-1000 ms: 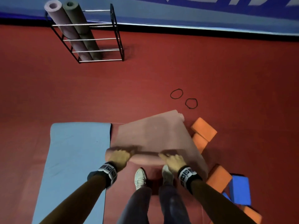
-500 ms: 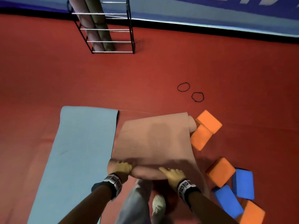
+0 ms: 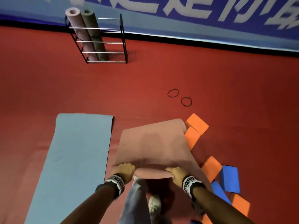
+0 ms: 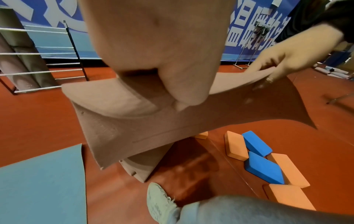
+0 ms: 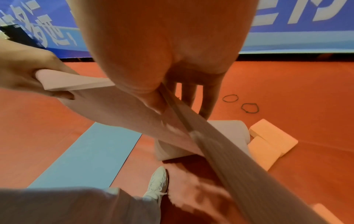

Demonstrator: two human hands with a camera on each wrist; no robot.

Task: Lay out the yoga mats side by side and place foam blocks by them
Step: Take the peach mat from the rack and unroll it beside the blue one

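2 hands (image 3: 126,171) on pink mat (image 3: 153,143)

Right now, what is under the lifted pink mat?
Under the pink mat, held up by both hands, show bare red floor and a shoe. Its right edge hides part of an orange block.

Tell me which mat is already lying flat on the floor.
The blue mat, on the left. The pink mat is lifted at its near edge by the left hand and right hand; two others stand rolled in the rack.
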